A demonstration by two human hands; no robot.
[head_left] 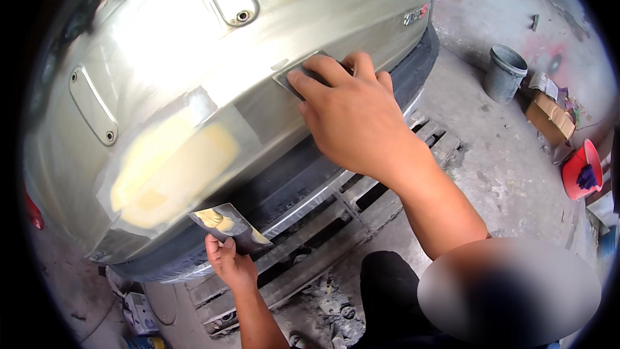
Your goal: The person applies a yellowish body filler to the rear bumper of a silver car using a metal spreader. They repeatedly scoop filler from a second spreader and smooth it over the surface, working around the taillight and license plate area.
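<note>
A silver-green car tailgate [284, 0] spans the upper left, with a large pale yellow patch of body filler [187, 161] ringed by dull grey. Farther right on the panel, my right hand [352, 113] is closed on a thin, dark grey putty spreader [286, 85] laid against the metal, its far part hidden under my fingers. Down by the bumper, my left hand [230, 265] pinches a dark flat mixing plate [242, 236]. Yellow putty [213, 218] lies in a heap and smears on that plate.
The black bumper [278, 174] runs below the panel, above slatted wooden pallets [303, 239]. To the right on the concrete floor stand a grey bucket [506, 74], a cardboard box [550, 118] and a red bucket [581, 171]. A white container [139, 313] sits lower left.
</note>
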